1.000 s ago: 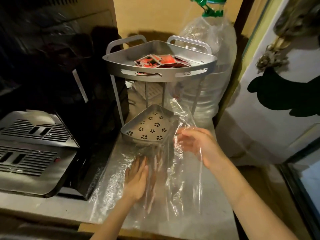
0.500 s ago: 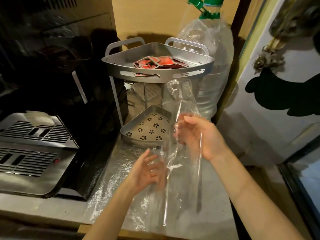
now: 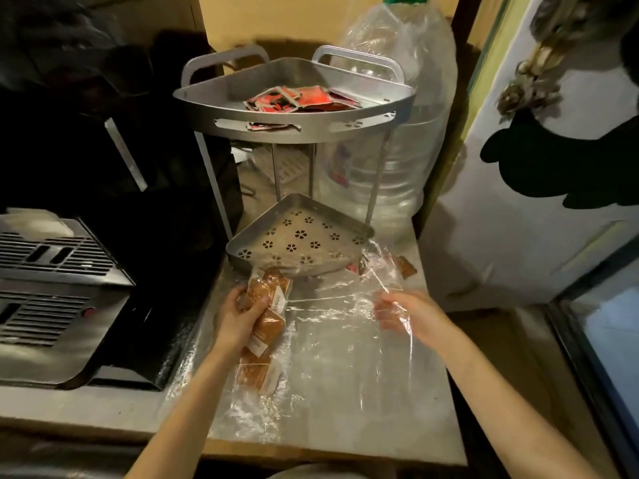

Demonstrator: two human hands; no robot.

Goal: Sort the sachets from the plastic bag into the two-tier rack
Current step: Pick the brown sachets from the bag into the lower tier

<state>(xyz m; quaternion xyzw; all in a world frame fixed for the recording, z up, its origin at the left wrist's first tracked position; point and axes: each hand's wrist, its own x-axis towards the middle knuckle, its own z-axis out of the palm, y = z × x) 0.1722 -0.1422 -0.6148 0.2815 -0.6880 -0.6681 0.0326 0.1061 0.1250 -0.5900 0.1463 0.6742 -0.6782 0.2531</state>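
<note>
A grey metal two-tier rack point(image 3: 401, 107) stands at the back of the counter. Red sachets point(image 3: 301, 100) lie in its top tier. Its bottom tier point(image 3: 242, 243), with flower-shaped holes, holds nothing. A clear plastic bag point(image 3: 332, 326) lies flat on the counter before the rack. My left hand point(image 3: 238, 323) grips a bunch of brown sachets point(image 3: 271, 305) at the bag's left side. More brown sachets point(image 3: 256, 373) lie just below that hand. My right hand point(image 3: 404, 314) pinches the bag's right part. One brown sachet point(image 3: 406, 267) lies by the bag's far right corner.
A large clear water bottle point(image 3: 394, 160) stands right behind the rack. A black and silver appliance point(image 3: 52, 288) fills the counter to the left. A white door point(image 3: 518, 209) is at the right. The counter's front edge point(image 3: 311, 454) is near me.
The bag was held upright in front of the rack and now lies flat. Brown sachets have come into view. My left hand has closed on a bunch of them.
</note>
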